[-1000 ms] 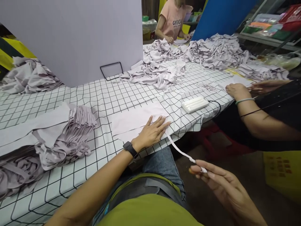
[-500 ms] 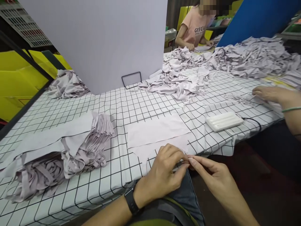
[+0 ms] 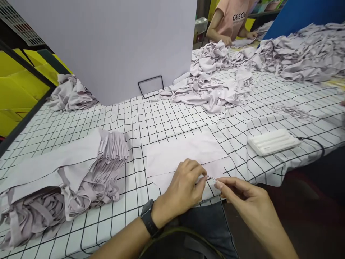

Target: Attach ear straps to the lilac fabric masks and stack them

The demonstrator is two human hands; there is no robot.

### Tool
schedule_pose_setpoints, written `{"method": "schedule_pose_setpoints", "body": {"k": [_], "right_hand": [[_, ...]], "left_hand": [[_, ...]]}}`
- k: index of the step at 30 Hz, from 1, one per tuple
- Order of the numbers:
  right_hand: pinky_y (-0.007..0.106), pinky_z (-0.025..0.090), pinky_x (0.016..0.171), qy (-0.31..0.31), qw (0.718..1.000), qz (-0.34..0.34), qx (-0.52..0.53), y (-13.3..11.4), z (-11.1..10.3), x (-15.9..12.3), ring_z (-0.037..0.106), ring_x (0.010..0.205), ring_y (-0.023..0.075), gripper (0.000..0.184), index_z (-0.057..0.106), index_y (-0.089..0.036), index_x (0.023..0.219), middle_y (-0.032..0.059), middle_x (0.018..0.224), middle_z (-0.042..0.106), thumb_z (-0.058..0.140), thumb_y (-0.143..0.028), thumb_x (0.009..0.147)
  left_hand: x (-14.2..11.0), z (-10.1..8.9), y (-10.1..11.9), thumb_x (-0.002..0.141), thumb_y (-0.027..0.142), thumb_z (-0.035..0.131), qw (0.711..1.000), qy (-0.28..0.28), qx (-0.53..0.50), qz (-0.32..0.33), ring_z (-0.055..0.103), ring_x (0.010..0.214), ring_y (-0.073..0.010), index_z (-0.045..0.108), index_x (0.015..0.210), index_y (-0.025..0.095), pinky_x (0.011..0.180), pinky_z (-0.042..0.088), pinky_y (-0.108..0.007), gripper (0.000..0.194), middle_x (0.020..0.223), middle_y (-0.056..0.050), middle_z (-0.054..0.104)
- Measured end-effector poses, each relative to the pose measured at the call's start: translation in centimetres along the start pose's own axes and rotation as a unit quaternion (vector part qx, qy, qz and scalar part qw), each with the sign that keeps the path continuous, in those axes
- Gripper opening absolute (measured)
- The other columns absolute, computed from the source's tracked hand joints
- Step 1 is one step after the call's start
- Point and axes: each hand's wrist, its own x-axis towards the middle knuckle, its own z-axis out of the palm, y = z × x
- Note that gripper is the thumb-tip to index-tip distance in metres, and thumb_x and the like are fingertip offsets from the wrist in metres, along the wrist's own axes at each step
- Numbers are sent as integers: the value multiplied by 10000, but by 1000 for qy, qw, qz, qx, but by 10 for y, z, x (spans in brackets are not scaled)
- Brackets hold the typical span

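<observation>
Pinching a thin, pale fabric strip (image 3: 211, 177) between them, the left hand (image 3: 185, 189) and right hand (image 3: 249, 199) meet at the table's near edge, fingertips closed on it, a short length showing. Just beyond, a flat, pale-pink fabric piece (image 3: 183, 149) lies spread on the black-and-white checked cloth (image 3: 134, 126). Over at left, a layered stack of lilac-grey fabric (image 3: 54, 162) sits neatly gathered, its strips bunched; at far right, a crumpled pale fabric heap (image 3: 302, 59) looks unsorted.
</observation>
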Motion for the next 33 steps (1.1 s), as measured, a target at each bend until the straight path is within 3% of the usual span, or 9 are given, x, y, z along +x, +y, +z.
{"method": "schedule_pose_setpoints", "body": {"k": [4,8,13,19,33], "right_hand": [[250,550,538,44,983,127,122,-10,8,20,653,596,180,410,798,-177,767,71,708,742,888,-542,603],[228,506,523,42,969,182,162,-16,14,34,604,592,154,484,781,-159,717,59,648,703,923,-563,493],[194,365,432,33,970,179,160,-14,23,40,442,470,82,419,733,-159,659,-11,512,568,891,-541,594],[204,389,437,64,959,178,209,-11,33,49,452,457,85,383,742,-142,713,-14,514,570,892,-487,644],[198,345,396,92,933,196,286,-11,38,59,435,455,77,408,737,-135,624,-12,516,549,972,-440,490]], "left_hand": [[23,2,-15,940,156,596,984,-57,169,10,564,985,-260,655,1037,153,808,497,-409,114,1076,-97,650],[38,7,-24,953,130,541,978,-62,201,1,572,904,-240,670,903,159,761,486,-394,142,975,-80,648],[39,11,-32,918,78,553,993,-13,119,-22,592,870,-208,683,899,166,764,473,-363,158,919,-53,657],[35,15,-33,925,100,582,996,52,78,12,574,826,-185,668,858,167,736,433,-354,128,868,-29,652],[34,22,-32,995,128,483,982,51,159,86,529,814,-207,622,798,150,745,415,-373,243,823,-56,611]]}}
